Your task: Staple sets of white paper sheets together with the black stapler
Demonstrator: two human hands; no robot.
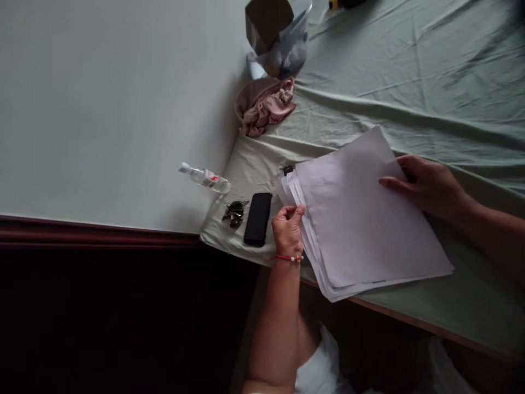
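Observation:
A fanned stack of white paper sheets [361, 219] lies over the front edge of the cloth-covered table, its top sheet blank. My left hand [287, 227], with a red beaded bracelet at the wrist, pinches the left edge of the stack between thumb and fingers. On the opposite side my right hand [426, 183] grips the right edge, thumb on top and the other fingers partly hidden beyond and beneath the sheets. A small dark object [287, 170] sits by the stack's upper left corner; its kind is unclear.
Left of the stack lie a black phone [257, 219] and a bunch of keys [235, 213]. A clear plastic bottle [207, 179] stands near the wall. Farther back are a crumpled pink cloth [266, 104] and a plastic bag [293, 49] beside a brown box [268, 22]. Wrinkled green cloth [394, 71] covers the table.

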